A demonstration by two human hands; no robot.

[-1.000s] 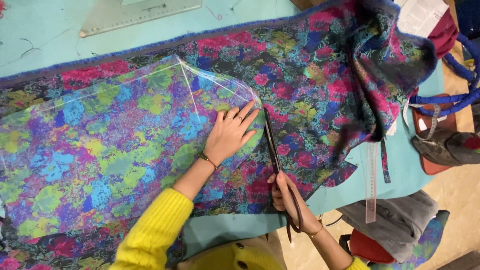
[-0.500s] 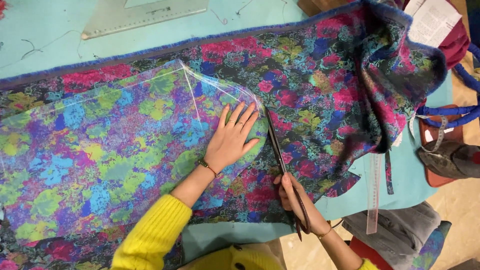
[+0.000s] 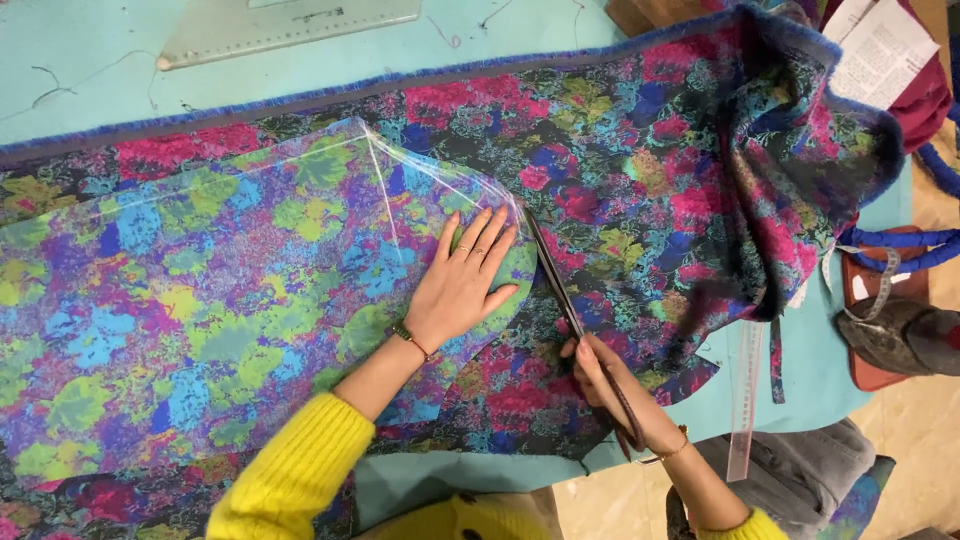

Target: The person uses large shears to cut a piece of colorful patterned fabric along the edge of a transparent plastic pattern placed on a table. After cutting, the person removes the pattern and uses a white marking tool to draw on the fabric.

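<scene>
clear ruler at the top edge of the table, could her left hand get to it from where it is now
Probably yes. The left hand lies flat on the see-through pattern sheet, holding nothing, and only flat fabric and bare table lie before the ruler; it's a stretch.

Bright, even overhead light fills the frame, washing the table [image 3: 90,85] at upper left to a pale turquoise. Shadows are soft and short: a faint one hugs the left hand [image 3: 465,285], a darker band sits under the fabric [image 3: 640,190] fold at right. The clear pattern sheet [image 3: 220,300] veils the colours beneath it in a milky haze, with thin bright glints along its creases. Focus is fair at centre; the right hand [image 3: 605,385] is slightly smeared, and detail softens toward the lower right corner.
</scene>
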